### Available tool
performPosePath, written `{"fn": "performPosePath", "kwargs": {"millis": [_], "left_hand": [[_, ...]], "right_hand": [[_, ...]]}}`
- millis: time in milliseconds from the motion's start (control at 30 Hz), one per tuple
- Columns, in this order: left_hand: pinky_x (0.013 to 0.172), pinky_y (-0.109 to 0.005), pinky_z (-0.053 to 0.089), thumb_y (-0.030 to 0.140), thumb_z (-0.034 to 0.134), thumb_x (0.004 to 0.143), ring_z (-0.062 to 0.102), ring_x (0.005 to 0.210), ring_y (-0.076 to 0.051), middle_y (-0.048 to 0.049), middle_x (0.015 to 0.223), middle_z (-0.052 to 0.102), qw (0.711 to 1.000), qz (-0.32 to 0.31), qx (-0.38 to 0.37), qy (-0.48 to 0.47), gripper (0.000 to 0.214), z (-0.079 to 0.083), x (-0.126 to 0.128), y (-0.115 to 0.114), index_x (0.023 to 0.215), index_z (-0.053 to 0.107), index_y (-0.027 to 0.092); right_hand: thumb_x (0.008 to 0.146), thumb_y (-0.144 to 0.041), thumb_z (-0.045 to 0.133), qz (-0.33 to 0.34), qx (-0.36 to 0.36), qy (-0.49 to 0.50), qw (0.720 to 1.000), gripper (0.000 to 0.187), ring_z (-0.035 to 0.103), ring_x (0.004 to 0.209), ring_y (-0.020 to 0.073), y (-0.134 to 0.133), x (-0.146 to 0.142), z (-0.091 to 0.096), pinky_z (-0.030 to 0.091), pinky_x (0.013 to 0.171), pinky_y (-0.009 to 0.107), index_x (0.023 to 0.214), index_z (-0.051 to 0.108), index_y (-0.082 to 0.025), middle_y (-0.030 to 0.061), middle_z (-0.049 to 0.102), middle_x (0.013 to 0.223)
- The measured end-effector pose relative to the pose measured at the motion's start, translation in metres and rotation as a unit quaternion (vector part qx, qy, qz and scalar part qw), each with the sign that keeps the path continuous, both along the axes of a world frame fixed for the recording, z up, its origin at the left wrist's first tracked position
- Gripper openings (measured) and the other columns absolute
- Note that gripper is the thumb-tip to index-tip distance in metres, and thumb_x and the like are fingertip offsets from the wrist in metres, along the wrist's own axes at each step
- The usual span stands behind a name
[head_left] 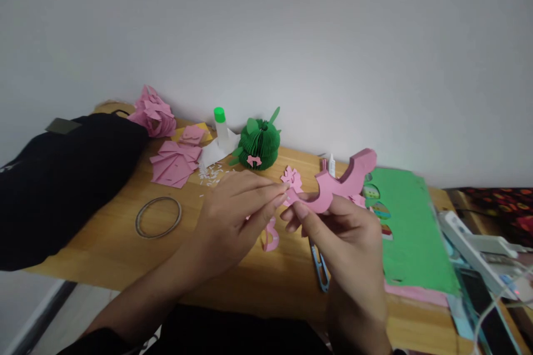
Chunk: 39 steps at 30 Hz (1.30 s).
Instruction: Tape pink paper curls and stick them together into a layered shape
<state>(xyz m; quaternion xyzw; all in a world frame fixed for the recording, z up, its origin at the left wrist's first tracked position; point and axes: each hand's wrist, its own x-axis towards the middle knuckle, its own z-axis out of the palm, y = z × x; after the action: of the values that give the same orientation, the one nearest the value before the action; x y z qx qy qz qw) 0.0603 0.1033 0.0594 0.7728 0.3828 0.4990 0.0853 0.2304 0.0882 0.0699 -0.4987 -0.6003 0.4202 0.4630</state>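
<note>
My right hand grips a thick stack of pink paper cut-outs, curved like a hook, held up above the wooden table. My left hand pinches the stack's near end with fingertips together. Between and below the hands lie small pink cut pieces and a flower-like pink piece. A pair of blue scissors lies on the table under my right hand.
A green honeycomb paper ball and a green-capped glue bottle stand at the back. Folded pink papers, a metal ring, a black bag, green sheets and a white power strip surround the hands.
</note>
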Motion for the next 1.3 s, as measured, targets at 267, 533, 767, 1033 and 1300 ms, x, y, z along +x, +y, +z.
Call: {"fn": "performPosePath", "kwargs": {"millis": [267, 533, 767, 1033, 1300], "left_hand": [[0.077, -0.032, 0.049, 0.014, 0.055, 0.095, 0.067, 0.084, -0.015, -0.0019, 0.093, 0.074, 1.0, 0.001, 0.012, 0.026, 0.011, -0.002, 0.0, -0.003, 0.101, 0.063, 0.018], [0.077, -0.033, 0.049, 0.015, 0.054, 0.095, 0.067, 0.085, -0.015, -0.0029, 0.094, 0.074, 0.999, -0.001, 0.013, 0.029, 0.011, -0.002, -0.001, -0.003, 0.1, 0.064, 0.017], [0.077, -0.033, 0.049, 0.014, 0.052, 0.096, 0.067, 0.085, -0.015, -0.0034, 0.095, 0.075, 0.999, -0.002, 0.005, 0.038, 0.012, -0.001, -0.002, -0.003, 0.098, 0.064, 0.017], [0.077, -0.034, 0.05, 0.014, 0.05, 0.096, 0.068, 0.084, -0.017, -0.0036, 0.093, 0.075, 0.997, 0.018, 0.019, 0.066, 0.013, -0.002, -0.004, -0.001, 0.097, 0.063, 0.019], [0.075, -0.031, 0.051, 0.019, 0.05, 0.096, 0.067, 0.079, -0.017, -0.0033, 0.084, 0.072, 0.992, 0.075, 0.0, 0.098, 0.015, -0.027, -0.027, 0.005, 0.091, 0.063, 0.017]], "right_hand": [[0.085, -0.023, 0.069, -0.012, 0.009, -0.022, 1.0, 0.025, 0.065, 0.054, 0.0125, -0.006, 0.0, -0.001, 0.052, 0.056, 0.024, 0.061, 0.063, -0.019, -0.0007, 0.071, 0.06], [0.085, -0.021, 0.069, -0.013, 0.014, -0.022, 1.0, 0.024, 0.063, 0.051, 0.0113, -0.005, -0.001, 0.0, 0.052, 0.056, 0.023, 0.062, 0.064, -0.019, -0.0019, 0.07, 0.059], [0.086, -0.025, 0.068, -0.016, 0.018, -0.028, 0.999, 0.023, 0.066, 0.056, 0.0132, -0.005, 0.0, 0.001, 0.052, 0.055, 0.024, 0.064, 0.067, -0.019, -0.0006, 0.071, 0.059], [0.086, -0.025, 0.068, -0.005, -0.007, -0.017, 1.0, 0.022, 0.065, 0.055, 0.0128, 0.0, -0.002, 0.001, 0.051, 0.051, 0.023, 0.065, 0.067, -0.019, 0.0006, 0.071, 0.06], [0.082, -0.024, 0.067, 0.011, -0.043, -0.012, 0.999, 0.018, 0.065, 0.049, 0.012, 0.011, -0.004, 0.002, 0.05, 0.044, 0.02, 0.066, 0.069, -0.017, 0.0016, 0.071, 0.058]]}}
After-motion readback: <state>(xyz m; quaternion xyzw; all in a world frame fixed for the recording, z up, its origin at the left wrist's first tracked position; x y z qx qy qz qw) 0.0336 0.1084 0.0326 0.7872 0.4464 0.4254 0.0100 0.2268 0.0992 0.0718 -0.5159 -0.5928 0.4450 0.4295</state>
